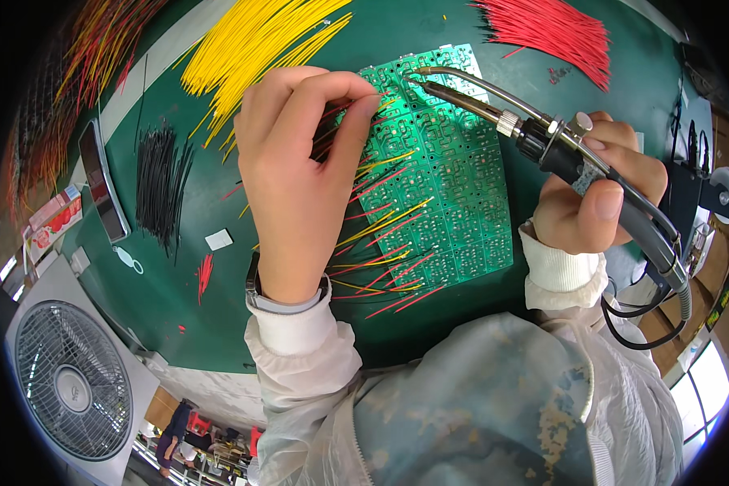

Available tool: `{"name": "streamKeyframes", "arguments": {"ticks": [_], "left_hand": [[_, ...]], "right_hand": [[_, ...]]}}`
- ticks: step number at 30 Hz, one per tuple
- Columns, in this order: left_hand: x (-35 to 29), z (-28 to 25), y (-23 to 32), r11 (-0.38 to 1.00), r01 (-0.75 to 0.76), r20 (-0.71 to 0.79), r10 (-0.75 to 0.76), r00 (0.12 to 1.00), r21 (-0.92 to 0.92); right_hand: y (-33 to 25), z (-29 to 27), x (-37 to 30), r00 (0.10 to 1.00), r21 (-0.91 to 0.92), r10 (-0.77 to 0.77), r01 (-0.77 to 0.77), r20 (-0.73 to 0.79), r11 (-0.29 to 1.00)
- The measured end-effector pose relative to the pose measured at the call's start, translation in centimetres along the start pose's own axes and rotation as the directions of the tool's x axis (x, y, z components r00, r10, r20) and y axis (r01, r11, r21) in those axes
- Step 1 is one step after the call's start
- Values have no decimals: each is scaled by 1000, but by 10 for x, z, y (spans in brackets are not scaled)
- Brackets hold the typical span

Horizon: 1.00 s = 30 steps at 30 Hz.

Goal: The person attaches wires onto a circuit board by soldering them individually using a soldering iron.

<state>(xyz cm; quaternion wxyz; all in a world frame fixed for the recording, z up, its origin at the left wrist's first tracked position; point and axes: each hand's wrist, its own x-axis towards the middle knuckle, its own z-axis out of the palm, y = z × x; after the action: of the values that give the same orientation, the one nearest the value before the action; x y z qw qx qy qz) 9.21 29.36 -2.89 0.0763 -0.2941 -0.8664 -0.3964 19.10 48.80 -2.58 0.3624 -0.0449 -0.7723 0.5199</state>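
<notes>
A green circuit board [470,170] lies on the table in front of me, a grid of repeated small panels with solder points. Red and yellow wires [389,231] stick out past its left edge in a row. At the upper left of the board, my left hand [296,154] is closed in a pinch on a thin wire, mostly hidden by the fingers. My right hand [599,194] grips a soldering iron [535,138] with a curved metal solder-feed tube [482,83] along its top. The iron's tip is at the board's upper part, right of the left fingertips.
Bundles of yellow wires [255,40], red wires [555,36] and black wires [164,186] lie around the board. A phone [104,182] rests at the left. A box fan [73,381] stands lower left. The iron's black cable [636,344] loops at the right.
</notes>
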Motion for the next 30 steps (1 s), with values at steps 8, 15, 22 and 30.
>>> {"name": "streamKeyframes", "arguments": {"ticks": [8, 15, 22, 30], "left_hand": [[0, 0, 0, 1000, 6, 15, -6, 1000, -1], [2, 3, 0, 1000, 24, -40, -24, 999, -20], [1, -2, 2, 1000, 8, 20, -9, 1000, 30], [1, 1, 1, 1000, 17, -6, -17, 1000, 14]], "right_hand": [[9, -3, 2, 993, 154, -80, 67, 84, 986], [12, -1, 4, 983, 130, -149, 134, 109, 982], [14, -1, 5, 979, 169, -165, 144, 119, 975], [14, -1, 5, 974, 144, -178, 158, 140, 977]]}}
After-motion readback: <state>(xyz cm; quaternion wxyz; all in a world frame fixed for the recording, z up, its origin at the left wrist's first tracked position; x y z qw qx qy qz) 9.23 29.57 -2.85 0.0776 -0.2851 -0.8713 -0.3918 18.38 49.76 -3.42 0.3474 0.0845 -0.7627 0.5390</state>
